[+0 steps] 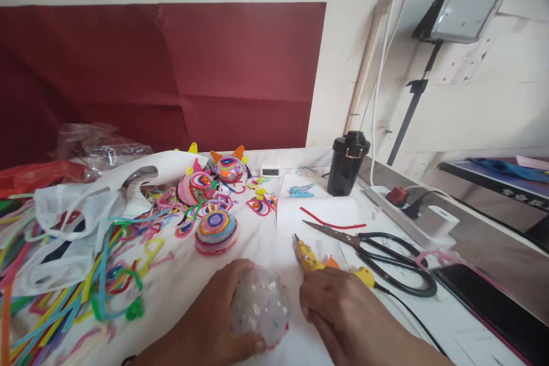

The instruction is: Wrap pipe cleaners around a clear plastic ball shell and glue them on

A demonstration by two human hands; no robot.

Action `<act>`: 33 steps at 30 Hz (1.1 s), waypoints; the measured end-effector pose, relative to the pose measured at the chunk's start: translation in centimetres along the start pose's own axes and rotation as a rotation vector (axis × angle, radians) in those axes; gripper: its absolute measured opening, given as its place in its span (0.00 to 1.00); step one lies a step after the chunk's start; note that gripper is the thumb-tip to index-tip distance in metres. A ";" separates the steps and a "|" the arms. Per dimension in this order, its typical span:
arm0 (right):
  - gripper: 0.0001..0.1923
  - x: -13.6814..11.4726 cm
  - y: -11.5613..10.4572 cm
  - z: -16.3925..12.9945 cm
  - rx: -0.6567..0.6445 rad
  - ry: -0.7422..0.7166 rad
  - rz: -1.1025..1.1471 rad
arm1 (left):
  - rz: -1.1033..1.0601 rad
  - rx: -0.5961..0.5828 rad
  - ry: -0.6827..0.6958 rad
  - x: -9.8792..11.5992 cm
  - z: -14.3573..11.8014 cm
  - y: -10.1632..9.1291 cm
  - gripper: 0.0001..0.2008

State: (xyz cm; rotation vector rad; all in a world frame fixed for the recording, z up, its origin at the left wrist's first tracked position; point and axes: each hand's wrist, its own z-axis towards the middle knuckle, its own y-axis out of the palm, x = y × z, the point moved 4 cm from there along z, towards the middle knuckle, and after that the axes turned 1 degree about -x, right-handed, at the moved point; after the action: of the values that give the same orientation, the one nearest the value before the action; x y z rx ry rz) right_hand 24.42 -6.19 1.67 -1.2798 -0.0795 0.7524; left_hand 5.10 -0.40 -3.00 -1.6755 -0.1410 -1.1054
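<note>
left hand (214,320) cupping clear speckled ball (259,306), right hand (343,309) beside glue gun (311,257)

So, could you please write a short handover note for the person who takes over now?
Left hand: holds a clear ball on the table.
Right hand: rests on the yellow glue gun, grip unclear.
Nearby: scissors, red pipe cleaner, loose pipe cleaners at left.
Done: one wrapped ball, decorated heads behind.
Left: the clear ball is still bare.
</note>
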 end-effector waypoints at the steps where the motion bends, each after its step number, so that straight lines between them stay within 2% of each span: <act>1: 0.09 -0.3 0.3 0.6 -0.046 0.009 -0.018 | -0.022 -0.006 0.007 -0.1 -0.1 0.1 0.40; 5: 0.07 -0.7 0.9 2.5 -0.180 0.053 -0.131 | -0.046 -0.005 -0.008 -0.4 -0.5 0.2 0.43; 8: 0.09 0.2 0.7 4.1 -0.221 0.094 -0.162 | -0.038 -0.015 -0.026 -0.6 -0.9 0.4 0.43; 15: 0.14 4.7 1.2 9.0 -0.186 0.234 -0.139 | 0.022 0.062 0.101 -2.1 -0.5 1.4 0.47; 20: 0.15 7.1 2.8 13.0 -0.164 0.313 -0.177 | 0.105 0.039 0.290 -4.4 0.4 3.0 0.51; 24: 0.11 8.4 3.9 15.5 -0.148 0.364 -0.227 | 0.168 0.077 0.365 -5.7 0.6 4.0 0.51; 29: 0.15 10.3 5.2 17.2 -0.126 0.423 -0.291 | 0.232 0.091 0.374 -5.3 0.6 4.2 0.47; 33: 0.16 11.4 6.2 17.8 -0.130 0.425 -0.312 | 0.253 0.060 0.311 -3.9 0.3 3.1 0.43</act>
State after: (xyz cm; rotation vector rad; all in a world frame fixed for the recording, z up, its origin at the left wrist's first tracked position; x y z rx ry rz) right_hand 22.17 15.42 -2.05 -1.4846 0.0177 0.2017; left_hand 4.91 0.14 -8.00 -1.4041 0.2288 -1.1397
